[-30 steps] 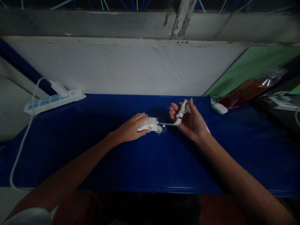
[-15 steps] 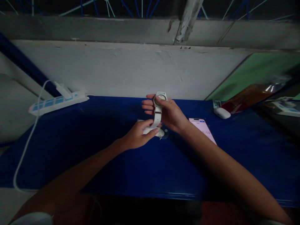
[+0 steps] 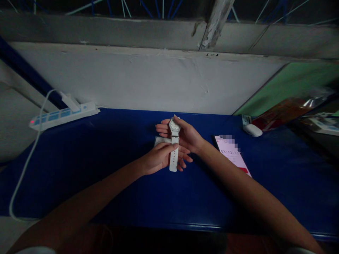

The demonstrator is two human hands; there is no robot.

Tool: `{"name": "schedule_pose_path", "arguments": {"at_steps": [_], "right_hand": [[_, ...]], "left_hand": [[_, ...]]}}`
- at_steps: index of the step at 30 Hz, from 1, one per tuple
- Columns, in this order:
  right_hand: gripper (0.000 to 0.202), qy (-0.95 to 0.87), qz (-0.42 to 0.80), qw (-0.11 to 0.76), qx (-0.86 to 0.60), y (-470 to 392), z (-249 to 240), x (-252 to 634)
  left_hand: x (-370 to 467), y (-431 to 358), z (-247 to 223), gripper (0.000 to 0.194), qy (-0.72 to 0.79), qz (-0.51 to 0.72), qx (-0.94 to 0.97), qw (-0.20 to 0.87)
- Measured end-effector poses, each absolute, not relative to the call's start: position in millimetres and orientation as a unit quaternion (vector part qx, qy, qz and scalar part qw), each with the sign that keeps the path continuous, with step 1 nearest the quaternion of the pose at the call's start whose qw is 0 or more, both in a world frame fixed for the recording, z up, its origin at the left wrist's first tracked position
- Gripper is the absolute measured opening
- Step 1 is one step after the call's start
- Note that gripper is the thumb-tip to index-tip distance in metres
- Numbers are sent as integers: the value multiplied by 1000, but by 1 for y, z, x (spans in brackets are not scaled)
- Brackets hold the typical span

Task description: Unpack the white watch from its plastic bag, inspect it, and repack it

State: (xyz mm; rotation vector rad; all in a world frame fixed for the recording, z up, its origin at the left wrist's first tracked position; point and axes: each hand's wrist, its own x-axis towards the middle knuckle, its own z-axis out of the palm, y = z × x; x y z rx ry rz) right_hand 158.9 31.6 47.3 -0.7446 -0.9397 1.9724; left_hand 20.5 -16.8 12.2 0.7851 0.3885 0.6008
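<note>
White wristwatch [image 3: 174,127], one, held in both hands above the middle of the blue table [image 3: 132,197]; perforated strap end [image 3: 173,162] nearest the wearer, pointing toward the table's near edge; left hand [image 3: 156,158], narrow hold, thumb laid over the strap, fingers beneath; right hand [image 3: 192,137], closed about the watch head, thumb at the dial's edge, some fingers showing beyond the strap; step in hand, by judgement, two-handed handling of the watch, dial up and strap extended; the next move calls, by judgement, for a steady right-hand hold on the head and a light left pinch, the strap being limp; phone [image 3: 234,158], screen lit, lying beside the right forearm; pale flat item [image 3: 160,140], partly hidden behind the left hand, contents unclear; white rounded case [image 3: 253,130], farther right; power strip [image 3: 63,118], far left, one plug seated; white wall panel [image 3: 132,81], behind all.
</note>
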Motion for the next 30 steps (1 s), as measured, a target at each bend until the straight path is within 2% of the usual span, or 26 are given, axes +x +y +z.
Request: {"name": "schedule_pose_path", "arguments": {"at_steps": [4,7,16,30], "right_hand": [[65,-325,836,344,-278,36,52,166],[77,-320,847,325,-275,37,52,168],[85,-287,866,314,-261,39,45,169],[84,-327,853,320,-250,32,55,168]], "left_hand": [[19,-19,11,29,164,265,347,885],[18,-20,9,29,160,244,321,901],[18,-20,4,30,176,238,311,903],[16,-19,6,27,209,257,295,896]]}}
